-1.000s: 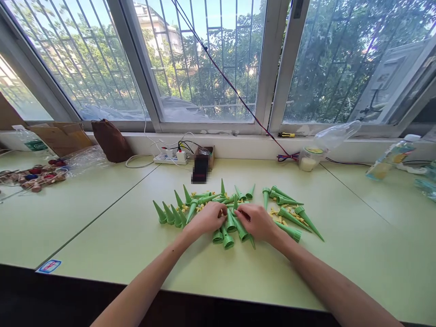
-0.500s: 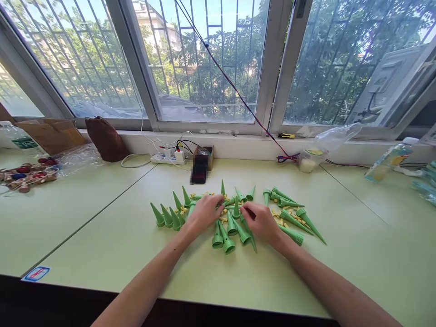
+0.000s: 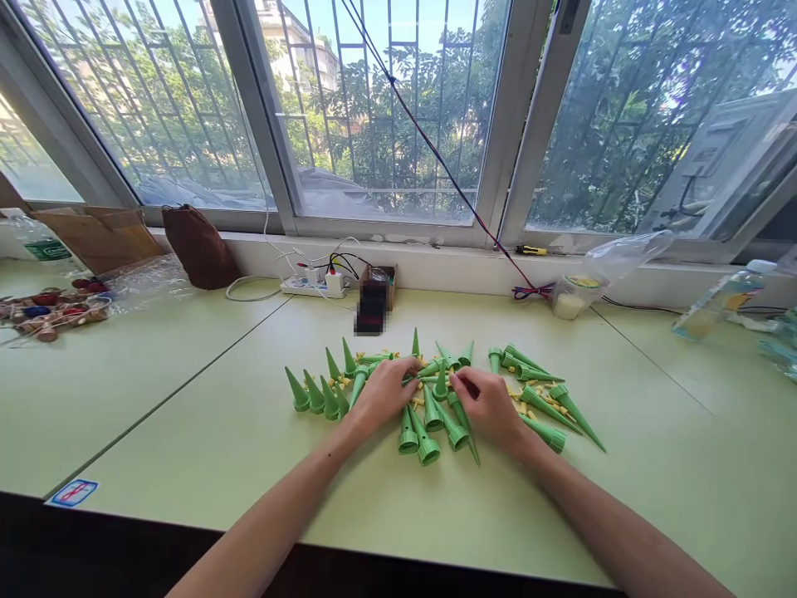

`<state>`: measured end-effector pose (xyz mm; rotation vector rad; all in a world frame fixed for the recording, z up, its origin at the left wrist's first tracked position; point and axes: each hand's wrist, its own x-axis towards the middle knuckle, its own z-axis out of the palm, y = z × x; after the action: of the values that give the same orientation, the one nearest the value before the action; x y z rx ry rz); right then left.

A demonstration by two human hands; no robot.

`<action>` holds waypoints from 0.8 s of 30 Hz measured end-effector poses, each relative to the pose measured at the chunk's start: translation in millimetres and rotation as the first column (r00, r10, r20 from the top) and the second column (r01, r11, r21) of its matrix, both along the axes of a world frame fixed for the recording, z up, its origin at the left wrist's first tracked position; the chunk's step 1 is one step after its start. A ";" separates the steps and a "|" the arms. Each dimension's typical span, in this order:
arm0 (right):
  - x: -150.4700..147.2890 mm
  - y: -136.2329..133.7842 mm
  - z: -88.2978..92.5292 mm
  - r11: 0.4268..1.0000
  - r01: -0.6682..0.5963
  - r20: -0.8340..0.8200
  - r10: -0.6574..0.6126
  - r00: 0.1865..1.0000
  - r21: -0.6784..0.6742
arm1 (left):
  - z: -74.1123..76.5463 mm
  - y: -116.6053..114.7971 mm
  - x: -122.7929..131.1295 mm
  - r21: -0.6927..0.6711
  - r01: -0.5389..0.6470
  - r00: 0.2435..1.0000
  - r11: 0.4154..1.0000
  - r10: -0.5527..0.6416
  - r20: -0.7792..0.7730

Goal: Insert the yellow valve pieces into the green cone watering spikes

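Note:
Green plastic spikes with ribbed, cap-like bases lie and stand about both hands. My left hand [image 3: 389, 389] is closed at the middle of the pile, its fingers curled on a green spike [image 3: 434, 379] that lies sideways and is partly hidden. My right hand [image 3: 489, 404] is in a pinch just to the right; what its fingertips hold is too small to make out. Between the hands stands an upright spike [image 3: 441, 382]. Small yellow plastic pieces [image 3: 418, 401] are scattered among the spikes. Below the hands, several spikes [image 3: 428, 448] lie with their hollow bases toward me.
Upright spikes [image 3: 299, 392] form a row at left; more spikes [image 3: 545, 407] lie at right. Behind are a power strip [image 3: 313, 286], a small box with a blurred dark object [image 3: 372, 309], a brown pouch [image 3: 198, 247], a clear tub [image 3: 569, 297] and a bottle [image 3: 722, 299].
The whole view has shifted slightly, so everything sits a little further right. Both hands keep nearly the same place and pose over the pile.

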<state>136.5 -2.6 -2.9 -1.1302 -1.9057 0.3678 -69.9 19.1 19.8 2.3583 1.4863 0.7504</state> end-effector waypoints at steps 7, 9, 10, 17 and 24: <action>-1.1 0.6 -0.7 1.000 -0.006 -0.004 0.006 1.000 -0.007 | 3.7 -4.7 3.4 -0.021 -0.031 0.999 0.999 0.031 0.007; -1.1 0.5 -1.1 1.000 -0.007 -0.003 0.007 1.000 -0.008 | 3.3 -5.6 4.6 -0.017 -0.051 0.999 0.999 0.051 0.001; -1.1 0.3 -1.2 1.000 -0.008 -0.004 0.008 1.000 -0.009 | 2.8 -6.0 5.1 -0.016 -0.059 0.998 0.998 0.059 -0.004; -0.4 0.6 -1.8 1.000 -0.003 0.018 0.003 1.000 0.003 | 1.2 -6.4 3.4 -0.061 -0.027 1.000 0.998 0.028 0.013; 0.0 0.3 -0.2 1.000 -0.001 0.007 0.001 1.000 0.005 | 2.7 -5.0 2.8 -0.104 -0.007 0.997 0.995 0.016 0.077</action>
<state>136.5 -2.3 -3.1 -1.1281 -1.9126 0.3597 -67.1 14.1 22.6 2.2205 1.4712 0.7401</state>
